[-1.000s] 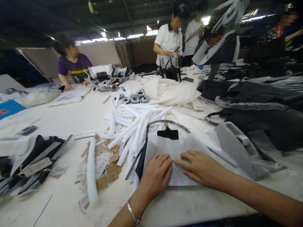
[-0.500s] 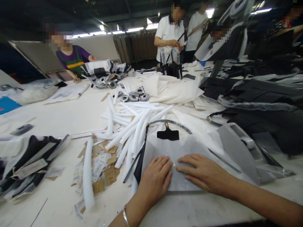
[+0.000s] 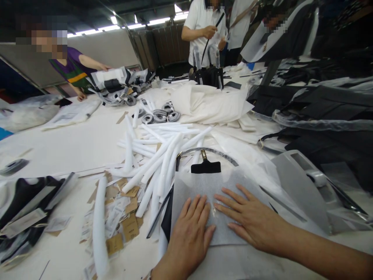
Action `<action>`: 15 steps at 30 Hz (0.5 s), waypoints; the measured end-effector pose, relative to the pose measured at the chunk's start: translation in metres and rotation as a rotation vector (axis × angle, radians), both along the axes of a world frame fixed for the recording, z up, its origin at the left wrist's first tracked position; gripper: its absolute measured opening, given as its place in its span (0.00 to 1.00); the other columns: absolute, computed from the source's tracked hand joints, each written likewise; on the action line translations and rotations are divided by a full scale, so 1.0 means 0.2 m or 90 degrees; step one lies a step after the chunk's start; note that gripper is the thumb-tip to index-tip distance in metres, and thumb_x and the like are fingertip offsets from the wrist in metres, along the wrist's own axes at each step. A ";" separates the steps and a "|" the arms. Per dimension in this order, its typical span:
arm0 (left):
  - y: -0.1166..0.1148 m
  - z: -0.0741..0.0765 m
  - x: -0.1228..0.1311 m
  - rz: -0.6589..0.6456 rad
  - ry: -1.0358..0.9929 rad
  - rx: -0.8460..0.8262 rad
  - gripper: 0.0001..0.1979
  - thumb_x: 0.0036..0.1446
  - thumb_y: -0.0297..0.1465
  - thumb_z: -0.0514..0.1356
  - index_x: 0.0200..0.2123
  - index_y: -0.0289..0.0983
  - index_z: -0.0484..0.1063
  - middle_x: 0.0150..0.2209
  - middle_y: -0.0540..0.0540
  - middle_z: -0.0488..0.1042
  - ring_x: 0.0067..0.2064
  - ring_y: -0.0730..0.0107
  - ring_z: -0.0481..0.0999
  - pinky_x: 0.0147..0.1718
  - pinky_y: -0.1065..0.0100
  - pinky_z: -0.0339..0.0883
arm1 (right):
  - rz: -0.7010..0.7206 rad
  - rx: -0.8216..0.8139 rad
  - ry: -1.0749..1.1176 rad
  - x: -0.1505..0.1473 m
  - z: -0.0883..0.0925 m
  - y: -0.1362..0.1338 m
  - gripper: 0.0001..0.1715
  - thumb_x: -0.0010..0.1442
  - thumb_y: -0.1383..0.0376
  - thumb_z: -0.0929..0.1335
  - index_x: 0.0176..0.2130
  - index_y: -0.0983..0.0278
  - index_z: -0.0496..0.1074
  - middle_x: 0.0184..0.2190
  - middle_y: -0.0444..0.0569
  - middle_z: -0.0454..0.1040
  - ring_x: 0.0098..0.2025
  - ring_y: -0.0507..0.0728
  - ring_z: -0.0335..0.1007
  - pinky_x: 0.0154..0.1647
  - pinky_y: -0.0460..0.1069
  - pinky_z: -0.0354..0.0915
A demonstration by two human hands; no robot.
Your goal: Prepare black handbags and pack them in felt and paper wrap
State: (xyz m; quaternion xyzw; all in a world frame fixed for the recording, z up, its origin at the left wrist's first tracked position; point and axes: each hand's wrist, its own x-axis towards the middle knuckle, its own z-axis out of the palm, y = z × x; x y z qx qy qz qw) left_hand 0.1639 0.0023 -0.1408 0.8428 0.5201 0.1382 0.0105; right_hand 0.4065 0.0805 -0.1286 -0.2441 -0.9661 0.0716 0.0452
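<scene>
A sheet of thin white tissue paper (image 3: 201,184) lies over a black bag (image 3: 167,222), whose dark edge shows at the left. Above the sheet's top edge stick out a black flap (image 3: 206,167) with a gold clasp (image 3: 203,154) and a curved handle (image 3: 221,154) in clear wrap. My left hand (image 3: 192,229) rests flat on the paper's left half, fingers stretched out. On the right half lies my right hand (image 3: 247,216), palm down, its fingers spread. A small shiny spot shows between the two hands. Neither hand grips anything.
Left of the bag lie white foam tubes (image 3: 163,163) and brown tags (image 3: 129,227). A grey tape dispenser (image 3: 303,186) stands to the right, near black bags (image 3: 335,144). White sheets (image 3: 210,103) are piled behind. Co-workers stand across the table (image 3: 67,144).
My right hand's fingers have spread wider and moved up the paper. My left hand stays flat on it. The view has tilted down, and a co-worker's hand has raised a black strip.
</scene>
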 end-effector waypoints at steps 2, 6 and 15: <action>-0.01 0.00 -0.01 0.010 0.019 0.010 0.24 0.70 0.40 0.53 0.64 0.37 0.65 0.69 0.43 0.60 0.70 0.52 0.59 0.64 0.45 0.61 | 0.006 -0.043 0.006 0.02 0.02 0.04 0.34 0.69 0.55 0.65 0.70 0.53 0.56 0.70 0.48 0.58 0.71 0.68 0.51 0.69 0.70 0.47; -0.02 -0.01 -0.02 0.036 0.042 0.043 0.26 0.68 0.42 0.55 0.65 0.41 0.64 0.70 0.41 0.57 0.71 0.48 0.56 0.64 0.43 0.57 | -0.012 -0.085 0.011 0.05 0.03 0.06 0.37 0.69 0.51 0.64 0.71 0.50 0.51 0.73 0.49 0.50 0.72 0.70 0.47 0.68 0.73 0.48; -0.01 -0.26 -0.06 0.040 0.045 0.146 0.17 0.67 0.42 0.57 0.57 0.50 0.73 0.56 0.49 0.77 0.60 0.58 0.74 0.64 0.54 0.62 | 0.003 0.147 0.028 0.06 -0.08 0.08 0.39 0.65 0.44 0.65 0.70 0.51 0.57 0.66 0.49 0.66 0.65 0.66 0.62 0.55 0.62 0.65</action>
